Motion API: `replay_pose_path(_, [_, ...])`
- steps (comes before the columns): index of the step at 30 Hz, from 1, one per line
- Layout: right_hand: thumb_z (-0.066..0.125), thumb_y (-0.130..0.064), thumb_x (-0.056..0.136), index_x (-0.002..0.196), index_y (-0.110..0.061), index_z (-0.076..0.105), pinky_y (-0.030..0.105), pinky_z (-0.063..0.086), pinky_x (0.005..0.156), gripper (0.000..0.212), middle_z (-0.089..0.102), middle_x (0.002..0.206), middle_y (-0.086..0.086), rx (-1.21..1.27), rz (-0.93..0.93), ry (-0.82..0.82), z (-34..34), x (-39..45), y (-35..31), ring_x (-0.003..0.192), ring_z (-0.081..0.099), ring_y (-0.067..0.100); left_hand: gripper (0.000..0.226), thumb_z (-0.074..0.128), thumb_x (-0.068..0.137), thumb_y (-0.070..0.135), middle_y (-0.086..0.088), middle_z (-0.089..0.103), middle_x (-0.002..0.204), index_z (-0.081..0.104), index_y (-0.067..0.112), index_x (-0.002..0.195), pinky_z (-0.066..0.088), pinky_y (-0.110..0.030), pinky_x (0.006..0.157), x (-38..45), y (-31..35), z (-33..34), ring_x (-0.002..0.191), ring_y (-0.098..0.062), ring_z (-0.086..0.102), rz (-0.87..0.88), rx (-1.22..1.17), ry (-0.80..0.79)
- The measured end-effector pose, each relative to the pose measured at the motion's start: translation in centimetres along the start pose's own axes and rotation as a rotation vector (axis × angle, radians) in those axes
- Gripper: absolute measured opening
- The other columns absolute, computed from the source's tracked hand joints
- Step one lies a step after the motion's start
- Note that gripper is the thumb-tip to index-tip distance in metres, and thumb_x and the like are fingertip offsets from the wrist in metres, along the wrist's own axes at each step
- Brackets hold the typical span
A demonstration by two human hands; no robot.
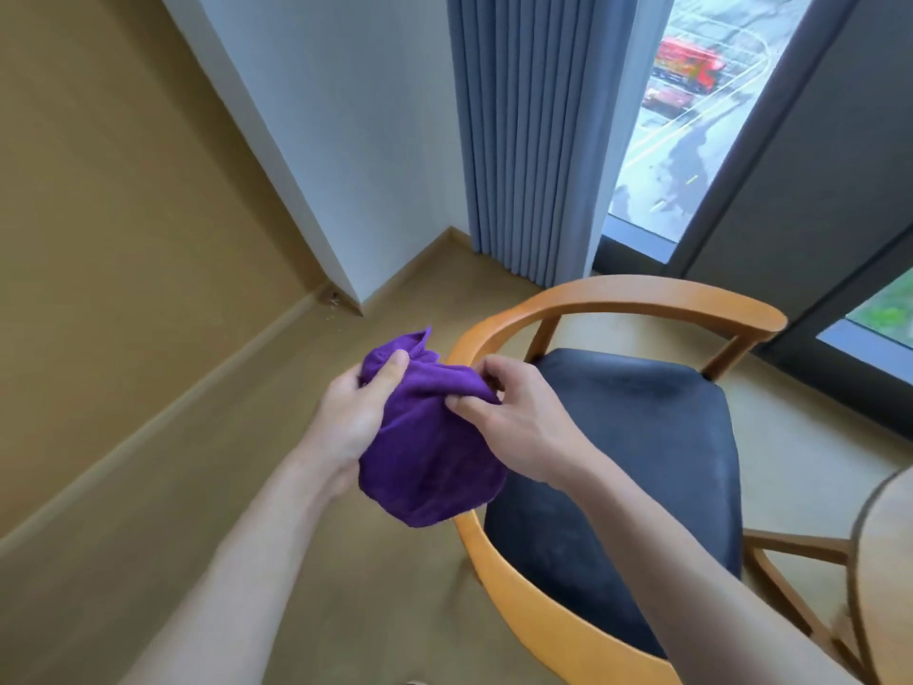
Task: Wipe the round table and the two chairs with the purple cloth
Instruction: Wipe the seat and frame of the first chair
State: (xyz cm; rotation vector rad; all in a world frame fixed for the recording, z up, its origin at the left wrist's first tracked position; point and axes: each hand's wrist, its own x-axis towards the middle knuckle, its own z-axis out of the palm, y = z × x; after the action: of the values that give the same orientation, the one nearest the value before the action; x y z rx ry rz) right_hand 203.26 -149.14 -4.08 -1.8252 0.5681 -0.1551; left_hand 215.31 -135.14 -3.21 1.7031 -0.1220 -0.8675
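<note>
The purple cloth hangs bunched in the air between both hands, just left of a wooden chair. My left hand grips its upper left part, thumb over the top. My right hand pinches a fold at its upper right edge. The chair has a curved orange-brown back rail and a dark padded seat. Its rail passes under and behind the cloth. The round table shows only as a pale edge at the far right.
A blue-grey curtain hangs in the corner behind the chair, beside a tall window with a dark frame. Tan carpet covers the floor to the left. A white wall corner juts out at the back left.
</note>
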Motion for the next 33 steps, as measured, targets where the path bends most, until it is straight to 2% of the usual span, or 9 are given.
replay_pose_path(5, [0.064,-0.032,0.094,0.088,-0.026,0.062,0.019,0.049,0.062,0.010,0.068,0.083,-0.012,0.036,0.044,0.125,3.6,2.2,0.7,0.077,0.063,0.003,0.036,0.071,0.093,0.021,-0.009,0.075,0.118,0.067,0.013,0.127,0.056,-0.035,0.091,4.0,-0.7,-4.9,0.105,-0.023,0.074,-0.096,-0.118,-0.070])
replay_pose_path(9, [0.064,-0.026,0.095,0.084,-0.025,0.057,0.027,0.043,0.064,0.012,0.067,0.082,-0.008,-0.005,0.185,0.298,4.2,6.8,5.5,0.080,0.063,0.011,0.044,0.071,0.091,0.013,0.003,0.062,0.130,0.054,0.025,0.130,0.048,-0.025,0.081,9.7,-5.3,-4.7,0.102,-0.006,0.064,0.016,0.027,0.180])
replay_pose_path(14, [0.060,-0.022,0.096,0.093,-0.021,0.057,0.026,0.036,0.062,0.004,0.061,0.088,-0.007,-0.137,0.373,0.313,4.6,10.8,12.8,0.081,0.056,0.013,0.048,0.059,0.099,0.036,0.001,0.055,0.146,0.047,0.030,0.146,0.046,-0.040,0.110,12.1,-15.2,1.6,0.125,-0.017,0.058,-0.101,0.073,0.041])
replay_pose_path(18, [0.058,-0.023,0.096,0.090,-0.024,0.054,0.023,0.037,0.060,0.008,0.061,0.087,-0.007,-0.154,0.390,0.283,5.7,11.9,15.5,0.079,0.057,0.009,0.076,0.046,0.081,0.070,0.010,0.055,0.147,0.044,0.036,0.149,0.051,-0.009,0.088,12.7,-17.9,4.4,0.119,0.002,0.059,-0.100,-0.036,-0.015])
replay_pose_path(20, [0.057,-0.025,0.095,0.097,-0.019,0.053,0.030,0.044,0.072,0.007,0.059,0.101,-0.001,-0.155,0.367,0.301,6.1,12.8,15.6,0.092,0.058,0.018,0.069,0.046,0.084,0.068,0.007,0.060,0.143,0.050,0.035,0.144,0.053,-0.020,0.097,13.7,-17.5,4.5,0.121,-0.003,0.062,-0.103,-0.122,-0.066])
replay_pose_path(23, [0.053,-0.032,0.092,0.124,-0.008,0.052,0.043,0.039,0.107,0.040,0.048,0.137,0.011,-0.263,0.251,0.345,6.3,15.0,14.9,0.127,0.046,0.029,0.053,0.039,0.101,0.052,0.002,0.063,0.141,0.054,0.027,0.145,0.042,-0.042,0.114,15.6,-15.6,4.5,0.132,-0.017,0.058,-0.129,-0.179,-0.136])
replay_pose_path(25, [0.048,-0.040,0.090,0.140,-0.004,0.046,0.045,0.027,0.120,0.062,0.038,0.156,0.015,-0.336,0.175,0.325,6.2,16.7,14.3,0.145,0.032,0.029,0.045,0.035,0.109,0.047,0.004,0.066,0.137,0.056,0.028,0.143,0.045,-0.036,0.110,17.1,-14.5,4.5,0.131,-0.015,0.059,-0.134,-0.148,-0.164])
replay_pose_path(28, [0.050,-0.037,0.099,0.154,-0.006,0.032,0.046,0.015,0.125,0.066,0.025,0.166,0.012,-0.385,0.192,0.276,5.5,19.6,15.0,0.154,0.018,0.025,0.043,0.034,0.110,0.044,0.005,0.071,0.130,0.060,0.027,0.139,0.049,-0.030,0.106,19.8,-13.2,4.5,0.125,-0.014,0.063,-0.193,-0.103,-0.249])
replay_pose_path(33, [0.044,-0.037,0.106,0.159,-0.014,0.028,0.044,0.013,0.127,0.060,0.026,0.166,0.003,-0.006,0.293,0.284,4.2,22.1,15.7,0.156,0.014,0.015,0.046,0.035,0.108,0.045,-0.001,0.073,0.124,0.065,0.020,0.133,0.054,-0.024,0.094,26.3,-9.0,6.4,0.117,-0.014,0.068,-0.290,-0.027,-0.513])
